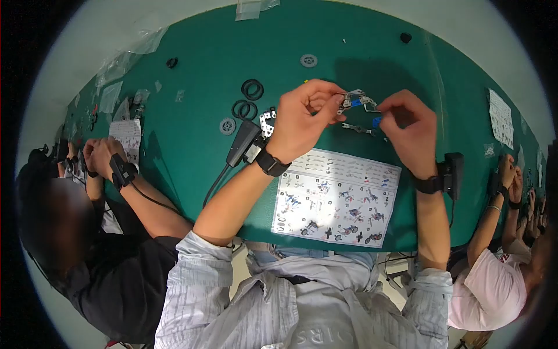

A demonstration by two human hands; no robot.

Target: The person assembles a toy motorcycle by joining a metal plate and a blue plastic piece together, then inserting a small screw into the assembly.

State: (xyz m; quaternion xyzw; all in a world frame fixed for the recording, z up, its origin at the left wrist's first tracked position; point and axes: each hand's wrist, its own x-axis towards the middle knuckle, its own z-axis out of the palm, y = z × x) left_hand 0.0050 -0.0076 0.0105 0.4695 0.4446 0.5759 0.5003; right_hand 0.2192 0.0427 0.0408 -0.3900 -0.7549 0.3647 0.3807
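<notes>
A white printed instruction sheet (pixel 337 198) lies on the green table top (pixel 197 168), just nearer than the left hand (pixel 305 116) and the right hand (pixel 410 131). Left of the left hand sit black rubber rings (pixel 252 89) and a grey plastic gear wheel (pixel 227 125). A second grey gear (pixel 308 60) lies beyond it. Clear plastic bags (pixel 128 58) lie far to the left.

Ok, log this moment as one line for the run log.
left hand: pinching metal assembly | right hand: gripping its other end | where: over green table | nearby: instruction sheet
</notes>
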